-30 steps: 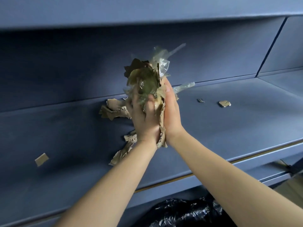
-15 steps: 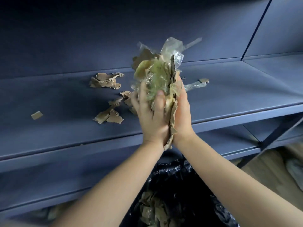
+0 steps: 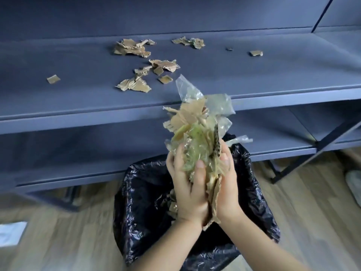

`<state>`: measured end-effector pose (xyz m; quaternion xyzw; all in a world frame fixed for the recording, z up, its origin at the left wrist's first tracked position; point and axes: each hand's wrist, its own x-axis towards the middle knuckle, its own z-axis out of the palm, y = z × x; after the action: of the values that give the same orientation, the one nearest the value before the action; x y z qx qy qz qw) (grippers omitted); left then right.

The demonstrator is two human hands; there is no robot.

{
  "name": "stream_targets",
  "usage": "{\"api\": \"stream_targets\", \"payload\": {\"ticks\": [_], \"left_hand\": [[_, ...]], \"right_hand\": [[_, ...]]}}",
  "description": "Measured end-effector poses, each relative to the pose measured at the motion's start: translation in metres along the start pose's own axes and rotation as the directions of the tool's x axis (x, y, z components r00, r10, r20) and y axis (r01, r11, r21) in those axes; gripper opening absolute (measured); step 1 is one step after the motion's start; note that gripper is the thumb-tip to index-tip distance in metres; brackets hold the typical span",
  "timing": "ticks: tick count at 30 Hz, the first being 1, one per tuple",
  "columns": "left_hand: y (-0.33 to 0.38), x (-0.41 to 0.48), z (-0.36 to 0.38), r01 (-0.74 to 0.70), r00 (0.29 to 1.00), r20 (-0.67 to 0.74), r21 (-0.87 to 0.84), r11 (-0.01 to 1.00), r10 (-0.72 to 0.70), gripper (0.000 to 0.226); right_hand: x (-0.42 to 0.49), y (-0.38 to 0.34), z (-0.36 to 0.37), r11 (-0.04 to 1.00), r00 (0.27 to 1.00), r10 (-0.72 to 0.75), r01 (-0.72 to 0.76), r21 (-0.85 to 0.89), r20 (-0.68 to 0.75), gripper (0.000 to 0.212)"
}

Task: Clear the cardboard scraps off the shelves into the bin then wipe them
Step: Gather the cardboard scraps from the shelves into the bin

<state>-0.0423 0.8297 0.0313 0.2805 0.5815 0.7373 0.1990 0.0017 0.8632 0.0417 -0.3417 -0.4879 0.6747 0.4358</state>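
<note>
Binning step: the left hand and right hand clasp a crumpled bundle of torn brown cardboard scraps and clear plastic film between them, directly above the black bag-lined bin. Next, I judge, both hands must part to drop it in; more loose brown cardboard pieces lie on the dark blue shelf, which is not yet wiped

Dark blue shelving unit on a wood-plank floor.
A black diagonal brace stands at its right; a pale patch lies on the floor at left.
</note>
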Motion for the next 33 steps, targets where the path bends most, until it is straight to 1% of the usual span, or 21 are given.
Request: {"api": "stream_targets", "payload": {"ticks": [2, 4, 5, 6, 7, 9, 11, 13, 14, 15, 16, 18, 20, 22, 24, 26, 29, 31, 33], "left_hand": [[-0.016, -0.009, -0.004, 0.032, 0.999, -0.010, 0.071, 0.997, -0.031, 0.044], [-0.024, -0.020, -0.009, 0.051, 0.999, -0.015, 0.110, 0.993, -0.050, 0.046], [-0.032, -0.025, -0.012, 0.057, 0.998, -0.016, 0.137, 0.989, -0.056, 0.048], [-0.039, -0.028, -0.015, 0.077, 0.997, -0.015, 0.163, 0.984, -0.076, 0.050], [-0.043, -0.029, -0.017, 0.126, 0.992, -0.015, 0.184, 0.975, -0.125, 0.053], [-0.052, -0.031, -0.022, 0.228, 0.974, -0.019, 0.168, 0.959, -0.228, 0.063], [-0.058, -0.028, -0.027, 0.357, 0.934, -0.050, 0.167, 0.919, -0.354, 0.081], [-0.066, -0.022, -0.034, 0.503, 0.864, -0.116, 0.138, 0.853, -0.490, 0.099], [-0.070, -0.017, -0.037, 0.559, 0.828, -0.140, 0.125, 0.819, -0.544, 0.100], [-0.073, -0.014, -0.039, 0.594, 0.803, -0.154, 0.129, 0.794, -0.575, 0.097], [-0.076, -0.011, -0.041, 0.601, 0.798, -0.160, 0.158, 0.783, -0.581, 0.089], [-0.082, -0.006, -0.045, 0.577, 0.817, -0.161, 0.230, 0.784, -0.554, 0.064], [-0.088, -0.002, -0.048, 0.567, 0.823, -0.197, 0.282, 0.774, -0.532, 0.036], [-0.092, 0.001, -0.048, 0.578, 0.815, -0.254, 0.299, 0.759, -0.520, 0.021], [-0.091, 0.002, -0.045, 0.580, 0.812, -0.284, 0.293, 0.760, -0.510, 0.023], [-0.085, 0.004, -0.040, 0.555, 0.830, -0.262, 0.304, 0.774, -0.493, 0.028], [-0.074, 0.010, -0.030, 0.519, 0.854, -0.226, 0.333, 0.787, -0.468, 0.029], [-0.059, 0.014, -0.021, 0.474, 0.880, -0.208, 0.330, 0.816, -0.427, 0.028], [-0.033, 0.022, -0.008, 0.388, 0.921, -0.148, 0.311, 0.868, -0.359, 0.028]], "right_hand": [[-0.008, 0.019, -0.010, 0.998, 0.999, 0.036, -0.037, -0.042, -0.030, 0.081], [-0.016, 0.037, -0.021, 0.990, 0.995, 0.096, -0.100, -0.101, -0.042, 0.085], [-0.018, 0.045, -0.025, 0.980, 0.993, 0.113, -0.119, -0.159, -0.045, 0.084], [-0.021, 0.050, -0.029, 0.966, 0.990, 0.133, -0.138, -0.220, -0.039, 0.078], [-0.021, 0.055, -0.032, 0.947, 0.984, 0.170, -0.178, -0.266, -0.053, 0.069], [-0.016, 0.065, -0.041, 0.914, 0.961, 0.265, -0.275, -0.299, -0.073, 0.046], [-0.011, 0.070, -0.050, 0.874, 0.940, 0.338, -0.335, -0.353, -0.055, 0.043], [-0.005, 0.073, -0.059, 0.828, 0.914, 0.402, -0.388, -0.405, -0.052, 0.046], [-0.002, 0.073, -0.062, 0.814, 0.904, 0.422, -0.408, -0.414, -0.062, 0.049], [0.001, 0.075, -0.067, 0.799, 0.895, 0.439, -0.431, -0.419, -0.085, 0.052], [0.003, 0.077, -0.072, 0.783, 0.886, 0.450, -0.452, -0.428, -0.113, 0.055], [0.007, 0.079, -0.079, 0.754, 0.884, 0.444, -0.457, -0.471, -0.147, 0.055], [0.009, 0.078, -0.083, 0.725, 0.891, 0.424, -0.441, -0.529, -0.162, 0.047], [0.010, 0.076, -0.084, 0.703, 0.904, 0.394, -0.415, -0.578, -0.169, 0.037], [0.013, 0.073, -0.084, 0.693, 0.915, 0.369, -0.389, -0.607, -0.165, 0.029], [0.016, 0.069, -0.082, 0.683, 0.934, 0.324, -0.342, -0.646, -0.152, 0.024], [0.022, 0.059, -0.077, 0.665, 0.964, 0.242, -0.249, -0.704, -0.112, 0.021], [0.025, 0.045, -0.070, 0.660, 0.981, 0.180, -0.178, -0.730, -0.076, 0.021], [0.027, 0.024, -0.060, 0.670, 0.995, 0.097, -0.092, -0.736, -0.035, 0.021]]}}
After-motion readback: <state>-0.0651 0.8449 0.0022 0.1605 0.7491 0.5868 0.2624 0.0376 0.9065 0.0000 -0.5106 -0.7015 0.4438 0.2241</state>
